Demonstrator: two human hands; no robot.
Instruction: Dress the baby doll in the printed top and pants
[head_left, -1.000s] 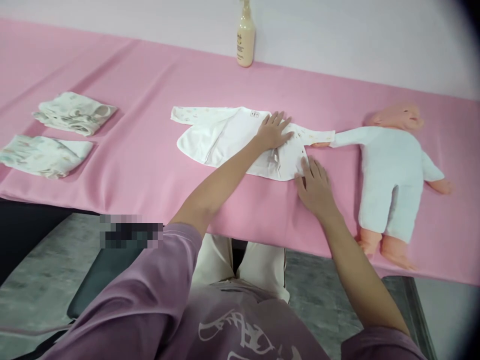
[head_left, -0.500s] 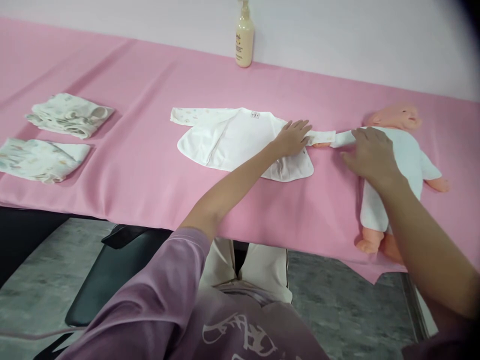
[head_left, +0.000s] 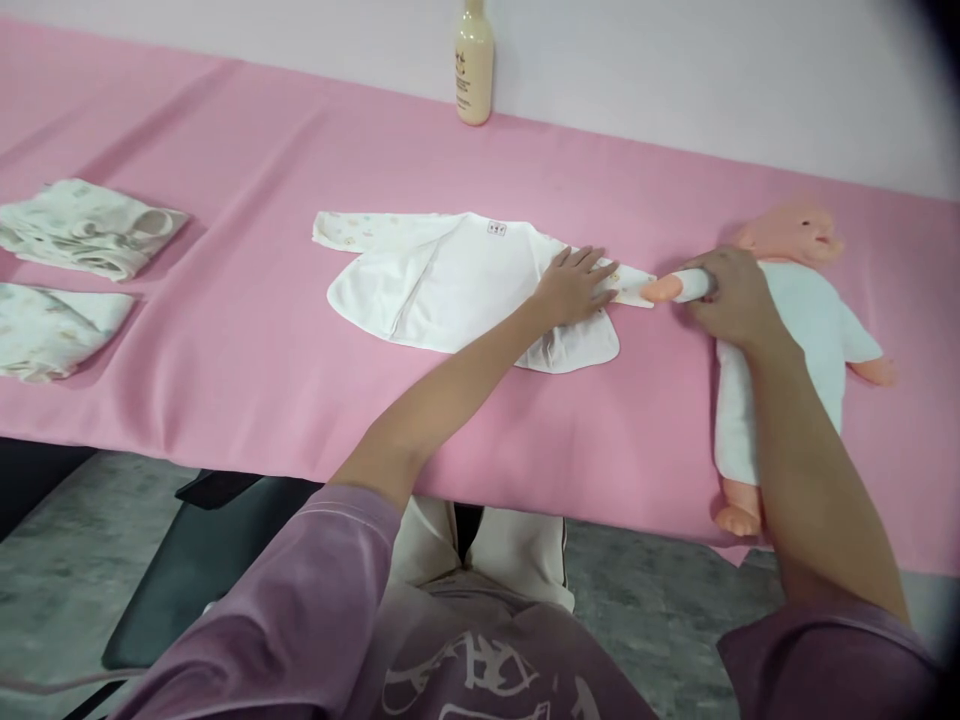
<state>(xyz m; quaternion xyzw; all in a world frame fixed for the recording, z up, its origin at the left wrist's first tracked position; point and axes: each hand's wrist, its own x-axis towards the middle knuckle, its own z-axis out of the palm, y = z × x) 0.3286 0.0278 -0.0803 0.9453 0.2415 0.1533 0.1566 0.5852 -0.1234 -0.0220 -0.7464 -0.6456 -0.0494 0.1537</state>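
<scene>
A white baby shirt (head_left: 487, 285) lies spread out with its inner side partly showing and both sleeves stretched sideways. My left hand (head_left: 574, 287) rests flat on its right side near the sleeve, fingers spread. Beyond that hand the patterned cuff ends beside the hand of a baby doll (head_left: 802, 300). The doll lies on its back in a white suit, head at the far side. My right hand (head_left: 727, 295) is closed round the doll's arm, whose orange hand overlaps the cuff's end. Part of the doll's shoulder is hidden under my right hand.
Two folded patterned cloths (head_left: 90, 228) lie at the left on the pink sheet (head_left: 247, 330). A cream pump bottle (head_left: 474, 70) stands at the back against the white wall (head_left: 675, 80). A dark chair (head_left: 195, 560) stands below the table's front edge.
My right hand has gone from lying open over the doll's arm to gripping it. The doll's hand, partly under the sleeve before, now shows on top by the cuff. My view shifted slightly.
</scene>
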